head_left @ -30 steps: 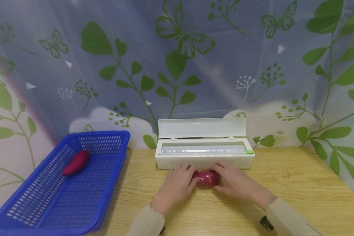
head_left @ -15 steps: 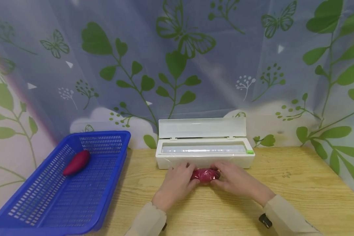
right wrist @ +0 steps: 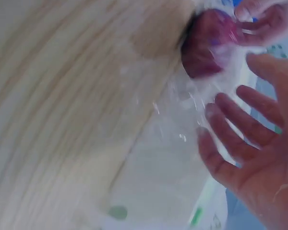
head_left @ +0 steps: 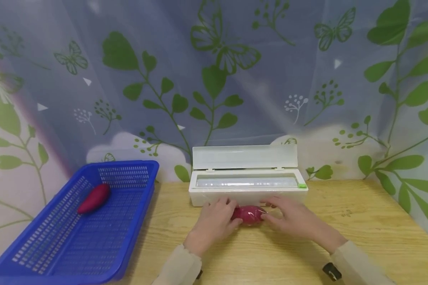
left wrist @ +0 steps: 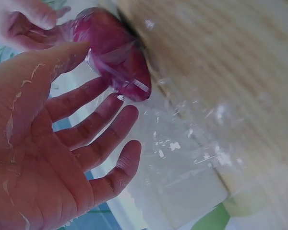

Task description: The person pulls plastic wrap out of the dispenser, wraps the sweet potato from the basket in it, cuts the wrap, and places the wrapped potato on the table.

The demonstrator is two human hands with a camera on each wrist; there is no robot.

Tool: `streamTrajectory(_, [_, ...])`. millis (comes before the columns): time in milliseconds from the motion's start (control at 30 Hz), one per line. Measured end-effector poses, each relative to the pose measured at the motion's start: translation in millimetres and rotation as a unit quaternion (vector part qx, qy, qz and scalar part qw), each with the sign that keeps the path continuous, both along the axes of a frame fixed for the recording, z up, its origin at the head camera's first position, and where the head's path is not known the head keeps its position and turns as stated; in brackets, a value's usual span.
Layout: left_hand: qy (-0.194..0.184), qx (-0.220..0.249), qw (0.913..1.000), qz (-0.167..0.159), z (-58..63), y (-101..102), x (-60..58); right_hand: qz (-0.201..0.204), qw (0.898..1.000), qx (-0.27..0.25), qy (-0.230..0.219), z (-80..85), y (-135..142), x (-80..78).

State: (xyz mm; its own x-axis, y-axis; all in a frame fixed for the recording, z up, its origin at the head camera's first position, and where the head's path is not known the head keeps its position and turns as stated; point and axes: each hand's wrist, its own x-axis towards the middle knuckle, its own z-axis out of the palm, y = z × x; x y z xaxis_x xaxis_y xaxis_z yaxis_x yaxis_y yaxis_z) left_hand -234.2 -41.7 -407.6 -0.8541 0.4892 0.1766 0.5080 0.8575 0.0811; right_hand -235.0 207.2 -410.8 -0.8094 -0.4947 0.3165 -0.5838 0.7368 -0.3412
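A purple-red sweet potato (head_left: 250, 215) wrapped in clear plastic film lies on the table, just in front of a white film dispenser (head_left: 247, 196). My left hand (head_left: 214, 225) holds its left end between thumb and fingers; in the left wrist view the other fingers spread over loose film (left wrist: 175, 146). Beside the right end is my right hand (head_left: 294, 219), fingers loosely extended. The right wrist view has that hand's thumb and fingers spread and apart from the sweet potato (right wrist: 206, 45), with film trailing beneath them.
The dispenser's lid (head_left: 245, 157) stands raised, a film roll (head_left: 246, 182) inside and a green piece (head_left: 302, 185) at its right. At left, a blue basket (head_left: 128, 241) holds another sweet potato (head_left: 94, 198). A patterned cloth (head_left: 264, 99) hangs behind the wooden table (head_left: 360, 229).
Both hands held the sweet potato's ends and rolled it toward the dispenser, then it came slightly back. My right hand has let go and shifted right, its fingers spreading.
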Motion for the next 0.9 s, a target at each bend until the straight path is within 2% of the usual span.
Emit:
streamTrajectory(67, [-0.002, 0.014, 0.9999, -0.006, 3.1, -1.0, 0.2, -0.023, 0.998, -0.028, 0.046, 2.2, 11.6, 0.7])
streamTrajectory(133, [0.003, 0.031, 0.9994, -0.017, 7.9, -2.1, -0.1, -0.052, 0.992, -0.055, 0.1, 4.5, 25.1, -0.9])
streamTrajectory(200, [0.017, 0.052, 0.998, -0.032, 12.9, -2.6, -2.0, -0.085, 0.985, -0.086, 0.126, 6.9, 40.0, -4.1])
streamTrajectory(300, [0.036, 0.082, 0.9944, -0.057, 21.0, -0.8, -6.2, -0.13, 0.979, -0.12, 0.102, 7.6, 61.3, -10.8])
streamTrajectory(367, [0.036, 0.099, 0.992, -0.069, 25.7, 2.8, -10.3, -0.145, 0.979, -0.129, 0.061, 5.9, 73.1, -16.2])
streamTrajectory(467, [0.021, 0.118, 0.9897, -0.079, 33.2, 12.1, -16.6, -0.136, 0.983, -0.122, -0.009, 0.6, 84.7, -25.2])
streamTrajectory(567, [0.012, 0.125, 0.9876, -0.094, 39.2, 25.1, -25.4, -0.113, 0.987, -0.102, -0.056, -5.8, 90.5, -33.8])
streamTrajectory(667, [0.013, 0.127, 0.9843, -0.122, 43.3, 39.9, -35.4, -0.099, 0.988, -0.09, -0.077, -10.2, 93.7, -40.6])
streamTrajectory(900, [0.003, 0.109, 0.9778, -0.179, 49.9, 78.9, -54.4, -0.11, 0.984, -0.096, -0.102, -13.0, 100.7, -49.5])
